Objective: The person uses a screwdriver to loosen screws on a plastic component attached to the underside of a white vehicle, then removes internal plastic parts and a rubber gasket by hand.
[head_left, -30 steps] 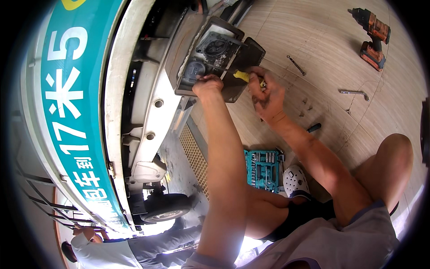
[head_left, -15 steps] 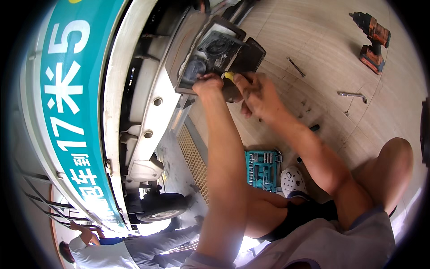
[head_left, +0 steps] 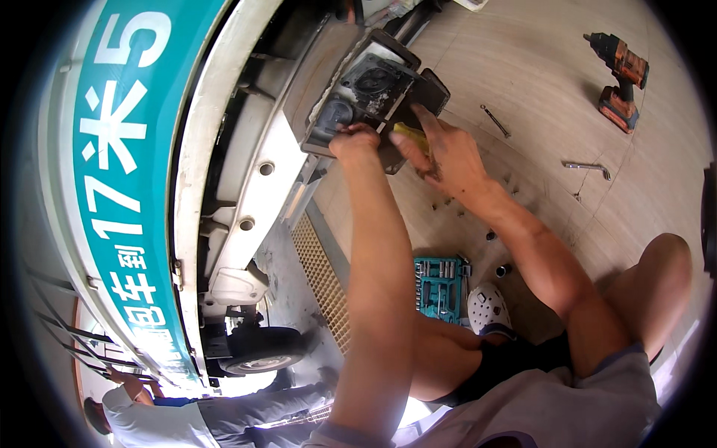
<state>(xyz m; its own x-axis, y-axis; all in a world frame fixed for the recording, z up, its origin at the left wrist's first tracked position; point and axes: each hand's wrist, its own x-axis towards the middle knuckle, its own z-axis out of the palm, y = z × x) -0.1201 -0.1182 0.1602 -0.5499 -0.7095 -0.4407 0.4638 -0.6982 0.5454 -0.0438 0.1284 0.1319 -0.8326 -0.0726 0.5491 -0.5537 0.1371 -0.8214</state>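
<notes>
An open dark box (head_left: 328, 67) with round fittings inside is mounted against the truck's underside. Its black flap (head_left: 435, 93) hangs out on the right. My left hand (head_left: 355, 140) is at the box's near edge, its fingers curled; what they grip is hidden. Just right of it, my right hand (head_left: 448, 153) holds a yellow piece (head_left: 412, 137) between thumb and fingers, with the index finger stretched towards the flap. The yellow piece is mostly covered, so its kind does not show.
The truck's side panel (head_left: 123, 201) fills the left. On the floor are a cordless impact driver (head_left: 626, 71), a wrench (head_left: 494, 121), an angled socket wrench (head_left: 588, 167), loose sockets (head_left: 503, 270) and a teal socket set (head_left: 439, 284). Another person (head_left: 157, 418) is at the lower left.
My right hand has shifted slightly right, its index finger now stretched out and more of the yellow piece showing. My left hand stays at the box's edge. The whole view has shifted a little.
</notes>
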